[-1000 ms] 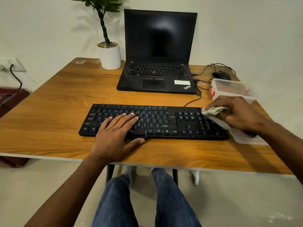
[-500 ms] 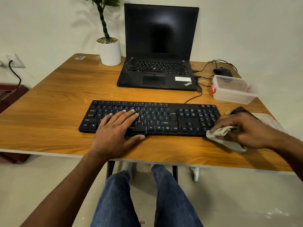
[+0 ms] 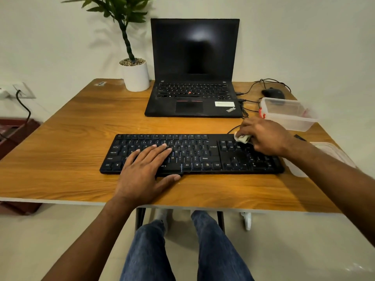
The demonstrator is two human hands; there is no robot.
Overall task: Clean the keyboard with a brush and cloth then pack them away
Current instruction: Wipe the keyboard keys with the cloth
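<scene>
Two hands are on the black keyboard [image 3: 190, 154]: the left hand [image 3: 145, 171] lies flat with straight fingers on the letter keys, the right hand [image 3: 263, 137] pinches a crumpled pale cloth [image 3: 241, 138] against its far right corner, a clear box [image 3: 288, 114] just beyond.

One keyboard [image 3: 190, 154], one cloth [image 3: 241, 138], one laptop [image 3: 194, 78], one mouse [image 3: 273, 93], one container [image 3: 288, 114], one plant [image 3: 134, 74], two hands [image 3: 144, 171].
</scene>
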